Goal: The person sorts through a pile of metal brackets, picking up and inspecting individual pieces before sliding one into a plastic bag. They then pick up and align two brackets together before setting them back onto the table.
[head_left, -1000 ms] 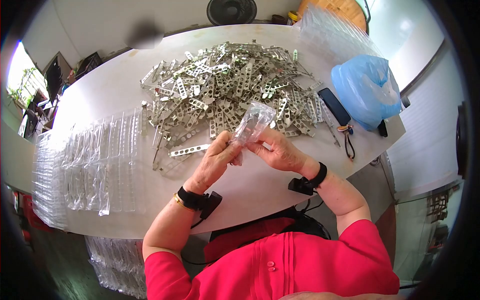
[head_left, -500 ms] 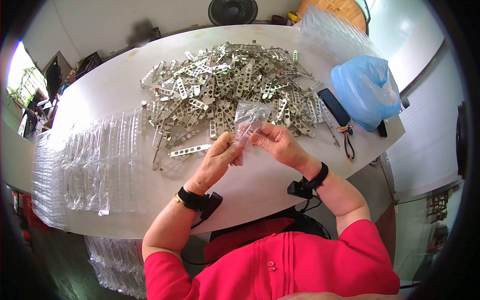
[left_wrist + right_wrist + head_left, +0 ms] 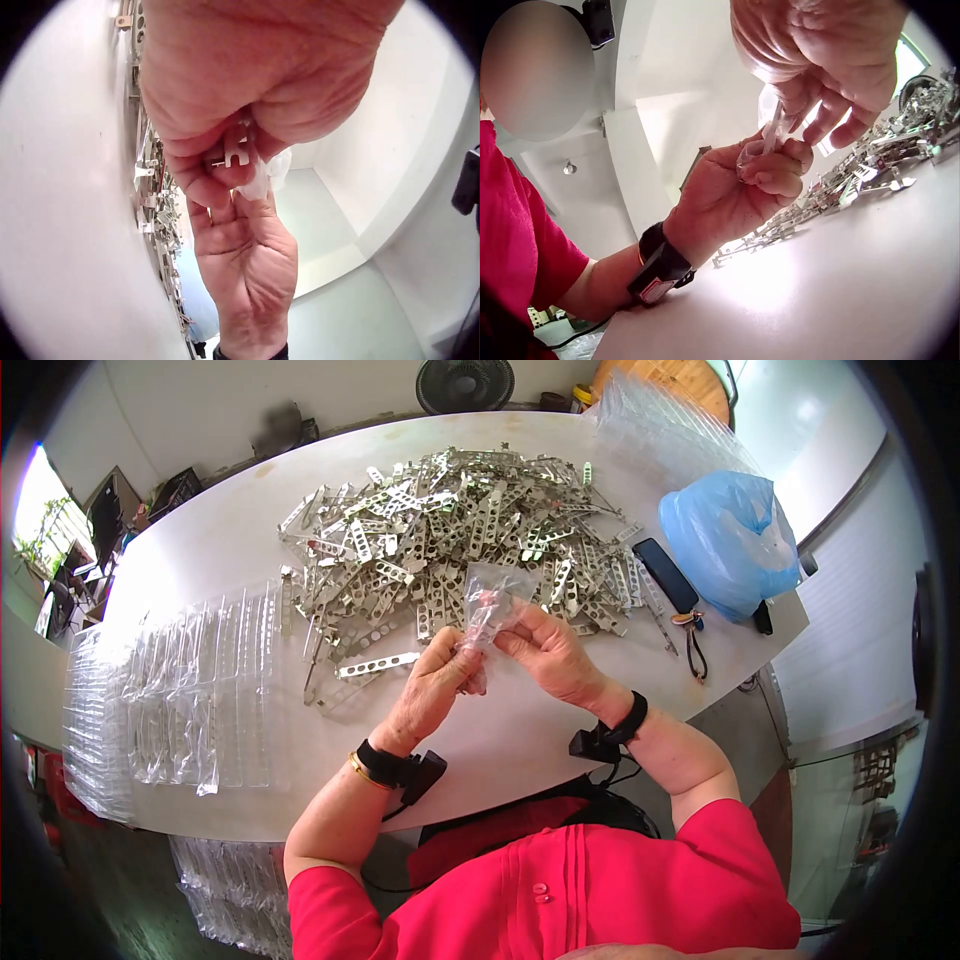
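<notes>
— So, what does the left hand have hold of?

— A small metal bracket, pinched between curled fingers and thumb; the left wrist view shows its notched end sticking out. The same hand also grips the lower end of a clear plastic sleeve.

— And the right hand?

— Fingers closed on the sleeve from the 3 o'clock side, holding it up above the table. The two hands meet, touching at the fingertips, just in front of the person's chest.

— What could go wrong from here?

— I'd say the thin film could buckle or slip in the right hand's pinch, so the bracket catches on the sleeve's mouth instead of going in. A sharp corner might tear the plastic. If the left grip loosens, the piece could drop to the table.

— What lies further out?

— At 12 o'clock from the hands, a big heap of perforated metal strips. At 9 o'clock, rows of filled clear sleeves. At about 2 o'clock, a blue plastic bag with a dark phone just beside it.
</notes>
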`<state>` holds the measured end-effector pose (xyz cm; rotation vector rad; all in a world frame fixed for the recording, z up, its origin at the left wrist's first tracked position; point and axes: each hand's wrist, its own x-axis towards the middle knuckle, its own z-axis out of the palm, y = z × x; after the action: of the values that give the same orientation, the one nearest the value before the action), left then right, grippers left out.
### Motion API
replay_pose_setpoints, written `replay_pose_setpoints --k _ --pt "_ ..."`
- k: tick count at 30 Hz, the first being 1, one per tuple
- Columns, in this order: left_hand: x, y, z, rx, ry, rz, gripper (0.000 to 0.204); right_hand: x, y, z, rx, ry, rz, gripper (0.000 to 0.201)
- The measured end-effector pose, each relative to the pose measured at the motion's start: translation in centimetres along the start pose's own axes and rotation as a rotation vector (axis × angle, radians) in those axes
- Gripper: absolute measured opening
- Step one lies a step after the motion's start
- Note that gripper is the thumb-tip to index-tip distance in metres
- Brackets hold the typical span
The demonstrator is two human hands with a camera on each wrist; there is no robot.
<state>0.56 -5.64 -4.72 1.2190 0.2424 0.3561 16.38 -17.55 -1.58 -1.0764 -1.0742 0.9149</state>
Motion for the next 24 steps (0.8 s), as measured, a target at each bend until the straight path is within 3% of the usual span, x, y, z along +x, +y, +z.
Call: replay_pose_setpoints --k 12,17,24 --pt "0.1 -0.2 0.2 0.024 0.068 0.028 0.022 -0.1 0.2 0.5 -0.143 0.023 -0.016 0.046" --pt "0.2 0.8 1.0 -0.046 0.101 0.043 0.041 -0.1 1.5 0.0 -0.27 0.045 -0.054 0.045" --pt "-0.1 0.7 1.0 0.013 0.042 0.024 0.044 -0.3 1.5 0.3 -0.304 0.066 -0.047 0.047"
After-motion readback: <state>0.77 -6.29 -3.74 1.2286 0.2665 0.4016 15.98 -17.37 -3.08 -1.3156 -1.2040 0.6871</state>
